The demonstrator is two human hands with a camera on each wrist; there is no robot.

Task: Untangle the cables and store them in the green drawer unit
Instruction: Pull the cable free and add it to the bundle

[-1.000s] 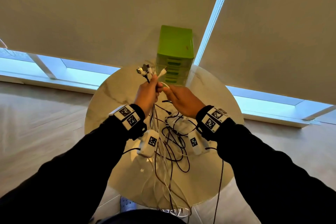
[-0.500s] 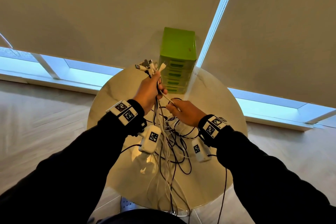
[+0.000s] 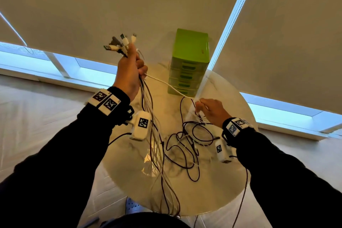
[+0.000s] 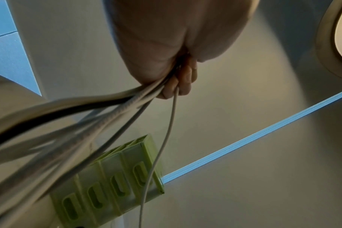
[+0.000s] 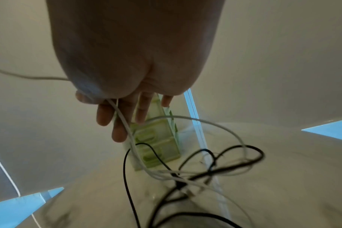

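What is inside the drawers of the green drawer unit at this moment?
This cannot be seen. All drawers of the green drawer unit are closed; only their fronts with slot handles show. The cables lie outside it on the table or in the hands.

Two hands (image 3: 129, 72); one green drawer unit (image 3: 190, 61); one round table (image 3: 231, 181).

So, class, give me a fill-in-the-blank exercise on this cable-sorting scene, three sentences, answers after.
1. The left hand grips a bundle of cables with the plugs pointing ____.
2. The drawer unit on the round table is coloured ____.
3. A single ____ cable stretches from the left hand to the right hand.

Missing words: up; green; white
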